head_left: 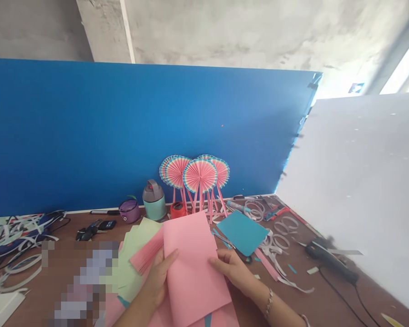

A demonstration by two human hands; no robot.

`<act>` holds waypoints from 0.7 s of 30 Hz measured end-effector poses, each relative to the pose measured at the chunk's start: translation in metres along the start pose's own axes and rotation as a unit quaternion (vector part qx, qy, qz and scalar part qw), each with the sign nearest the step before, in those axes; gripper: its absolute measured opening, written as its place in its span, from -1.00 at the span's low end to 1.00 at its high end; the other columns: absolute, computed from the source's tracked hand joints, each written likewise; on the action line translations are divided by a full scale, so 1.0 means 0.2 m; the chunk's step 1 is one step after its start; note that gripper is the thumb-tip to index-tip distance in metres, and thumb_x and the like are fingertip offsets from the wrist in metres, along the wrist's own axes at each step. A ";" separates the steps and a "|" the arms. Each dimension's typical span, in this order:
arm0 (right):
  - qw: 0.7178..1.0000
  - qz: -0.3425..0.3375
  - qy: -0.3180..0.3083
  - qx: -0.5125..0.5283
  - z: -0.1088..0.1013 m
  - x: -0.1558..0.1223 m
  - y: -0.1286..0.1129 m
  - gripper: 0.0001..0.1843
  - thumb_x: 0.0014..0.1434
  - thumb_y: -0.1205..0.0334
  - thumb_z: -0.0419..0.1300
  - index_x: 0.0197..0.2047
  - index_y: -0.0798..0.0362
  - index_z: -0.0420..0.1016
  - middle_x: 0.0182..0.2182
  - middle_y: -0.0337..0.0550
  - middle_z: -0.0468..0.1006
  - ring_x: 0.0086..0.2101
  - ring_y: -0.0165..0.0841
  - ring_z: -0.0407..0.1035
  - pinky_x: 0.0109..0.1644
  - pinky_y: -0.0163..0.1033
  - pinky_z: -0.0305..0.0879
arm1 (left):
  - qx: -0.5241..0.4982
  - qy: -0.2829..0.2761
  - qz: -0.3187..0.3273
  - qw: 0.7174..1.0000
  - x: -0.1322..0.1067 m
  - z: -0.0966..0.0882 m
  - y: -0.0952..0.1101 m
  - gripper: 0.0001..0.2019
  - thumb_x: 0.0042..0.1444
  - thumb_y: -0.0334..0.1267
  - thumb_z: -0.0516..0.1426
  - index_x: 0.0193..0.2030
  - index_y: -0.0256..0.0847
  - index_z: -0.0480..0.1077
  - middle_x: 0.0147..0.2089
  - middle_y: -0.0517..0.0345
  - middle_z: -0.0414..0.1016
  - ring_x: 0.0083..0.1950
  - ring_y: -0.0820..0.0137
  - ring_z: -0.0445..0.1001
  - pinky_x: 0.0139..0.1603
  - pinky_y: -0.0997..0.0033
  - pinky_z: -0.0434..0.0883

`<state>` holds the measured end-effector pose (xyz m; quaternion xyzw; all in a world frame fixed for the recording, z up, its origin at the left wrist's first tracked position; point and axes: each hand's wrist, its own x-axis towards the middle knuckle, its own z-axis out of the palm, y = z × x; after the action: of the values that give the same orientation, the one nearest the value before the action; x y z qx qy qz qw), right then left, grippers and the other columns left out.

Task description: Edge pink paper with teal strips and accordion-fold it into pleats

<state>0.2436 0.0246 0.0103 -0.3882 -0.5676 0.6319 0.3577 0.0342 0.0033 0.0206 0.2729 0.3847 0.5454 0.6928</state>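
A pink sheet of paper (194, 268), which looks folded, is held up in front of me by its two sides. My left hand (159, 272) closes on its left edge, thumb on the front face. My right hand (232, 269) pinches the right edge between thumb and fingers. Behind my left hand lie a pleated pink paper strip (148, 254) and several pale green sheets (126, 268). More pink paper (226, 315) lies below the held sheet. Beyond my right hand is a teal sheet (243, 232), with scissors (221, 236) partly under it.
Several round pleated paper fans (200, 176) stand against the blue partition (122, 127). A mint-green flask (154, 206), a purple pot (129, 210) and a red roll (178, 210) stand nearby. White strips (274, 254) and a black corded tool (330, 259) lie right; tangled cables (17, 240) lie left.
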 end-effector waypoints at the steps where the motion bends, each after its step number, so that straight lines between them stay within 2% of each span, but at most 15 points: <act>1: 1.000 0.000 0.006 -0.002 0.00 0.00 0.00 -0.49 -0.03 -0.20 0.23 -0.49 0.16 0.46 -0.59 -0.23 0.43 -0.57 -0.47 0.22 -0.47 -0.35 0.13 | 0.003 -0.003 0.001 1.000 0.00 0.00 0.00 -0.42 -0.06 -0.17 0.27 0.12 -0.25 0.31 0.01 -0.13 0.52 -0.05 0.05 0.52 -0.04 0.10 0.44; 4: 1.000 0.005 0.009 -0.001 0.00 0.00 0.01 -0.46 -0.02 -0.21 0.21 -0.57 0.18 0.43 -0.65 -0.26 0.35 -0.61 -0.52 0.11 -0.53 -0.39 0.00 | 0.002 -0.003 0.001 1.000 0.00 0.00 -0.01 -0.44 -0.04 -0.19 0.27 0.13 -0.24 0.30 0.00 -0.12 0.52 -0.04 0.08 0.52 -0.03 0.13 0.44; 10: 1.000 0.011 0.004 0.017 -0.01 -0.01 -0.01 -0.47 -0.08 -0.19 0.27 -0.63 0.18 0.41 -0.67 -0.29 0.29 -0.63 -0.55 0.05 -0.55 -0.37 -0.06 | -0.023 -0.012 -0.009 1.000 0.00 -0.01 -0.02 -0.45 -0.01 -0.21 0.25 0.15 -0.26 0.28 -0.01 -0.15 0.52 -0.02 0.07 0.51 -0.03 0.10 0.45; 17: 1.000 0.012 -0.015 0.020 -0.01 -0.02 -0.02 -0.48 -0.11 -0.17 0.29 -0.66 0.17 0.37 -0.68 -0.30 0.25 -0.62 -0.55 0.05 -0.54 -0.36 -0.10 | -0.026 -0.028 -0.004 0.999 -0.01 0.01 -0.01 -0.38 -0.03 -0.23 0.27 0.19 -0.16 0.22 -0.02 -0.05 0.54 -0.07 0.15 0.54 -0.05 0.18 0.45; 21: 0.998 -0.023 0.043 0.033 -0.03 0.01 0.02 -0.44 -0.05 -0.20 0.23 -0.69 0.13 0.24 -0.69 -0.35 0.14 -0.61 -0.55 -0.05 -0.53 -0.35 -0.15 | 0.004 -0.019 -0.008 1.000 -0.02 0.02 -0.01 -0.36 -0.11 -0.20 0.31 0.16 -0.18 0.26 -0.10 -0.06 0.58 -0.14 0.15 0.56 -0.08 0.18 0.45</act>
<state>0.2485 0.0285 0.0057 -0.3901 -0.5395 0.6242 0.4089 0.0387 -0.0017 0.0226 0.2828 0.3762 0.5329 0.7032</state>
